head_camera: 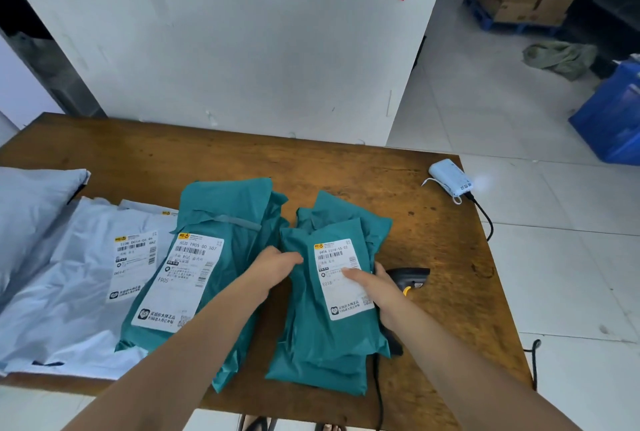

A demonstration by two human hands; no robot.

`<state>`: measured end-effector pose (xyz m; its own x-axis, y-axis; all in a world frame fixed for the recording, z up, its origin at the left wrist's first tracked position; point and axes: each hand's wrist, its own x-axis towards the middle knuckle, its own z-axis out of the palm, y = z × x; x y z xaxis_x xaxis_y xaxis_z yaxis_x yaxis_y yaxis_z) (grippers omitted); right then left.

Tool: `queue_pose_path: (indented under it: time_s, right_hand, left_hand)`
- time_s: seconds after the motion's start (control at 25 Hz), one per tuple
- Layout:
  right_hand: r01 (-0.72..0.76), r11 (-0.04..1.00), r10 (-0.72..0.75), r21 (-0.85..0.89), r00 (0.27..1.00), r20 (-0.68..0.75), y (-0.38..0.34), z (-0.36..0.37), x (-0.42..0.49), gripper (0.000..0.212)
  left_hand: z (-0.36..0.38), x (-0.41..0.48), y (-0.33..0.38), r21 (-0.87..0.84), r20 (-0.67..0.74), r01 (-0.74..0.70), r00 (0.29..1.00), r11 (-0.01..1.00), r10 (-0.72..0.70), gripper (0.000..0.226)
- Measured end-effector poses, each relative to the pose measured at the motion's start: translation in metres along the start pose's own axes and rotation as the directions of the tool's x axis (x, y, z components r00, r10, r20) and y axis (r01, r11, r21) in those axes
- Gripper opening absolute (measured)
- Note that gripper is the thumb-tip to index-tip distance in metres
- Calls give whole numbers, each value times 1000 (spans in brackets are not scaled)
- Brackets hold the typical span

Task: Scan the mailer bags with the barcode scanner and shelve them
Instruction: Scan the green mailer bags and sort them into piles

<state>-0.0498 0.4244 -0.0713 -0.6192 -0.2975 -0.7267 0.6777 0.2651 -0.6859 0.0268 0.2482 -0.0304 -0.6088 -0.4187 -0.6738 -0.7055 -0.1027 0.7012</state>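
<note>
Top teal mailer bag (318, 333) on stack, near-R part of counter (242, 153), label (341, 275) up, prob. for scanning. L hand (277, 262) fingers clamped on L edge; R hand (375, 283) thumb on label, fingers under R edge. Unheld barcode scanner (410, 278) just beside.

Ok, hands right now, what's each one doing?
Left hand: grips the left edge of the top teal mailer bag.
Right hand: holds the same bag's right edge, thumb on its label.

Teal mailer bag (311, 333), label up, sat gripped between left hand (277, 266) and right hand (379, 288); black barcode scanner (410, 276) lay just right of the right hand, seemingly sideways.
</note>
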Motion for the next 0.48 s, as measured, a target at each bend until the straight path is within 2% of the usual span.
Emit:
queue_pose_path:
  time_s: [0.08,0.16,0.24,0.28,0.36,0.44,0.48]
  right_hand:
    - [25,999,-27,-36,999,-37,-2,3,-4,70]
    - [117,973,-161,-199,961,-222,-2,-1,-7,72]
    - [139,883,-331,-448,862,-385,5,-15,-7,53]
    - [97,842,-350,-531,847,-400,10,-24,-7,44]
    - [-34,779,-254,-626,896,-365,23,-38,-6,48]
    - [-96,766,-163,-636,928,-336,35,-44,-5,71]
    - [-104,762,-158,-639,927,-339,37,-45,-3,80]
  left_hand:
    - [14,2,-3,16,-13,-2,1000,1000,2,19]
    - [26,4,-11,-1,-15,-12,1000,1000,12,11]
    - [38,9,-26,-38,-17,-23,1000,999,22,22]
    - [42,9,-33,-24,-31,-30,999,999,29,24]
    - [47,7,-42,58,-61,-44,997,997,47,37]
    - [44,6,-40,105,-136,-59,988,993,73,48]
    - [42,6,-37,100,-190,-74,978,992,92,45]
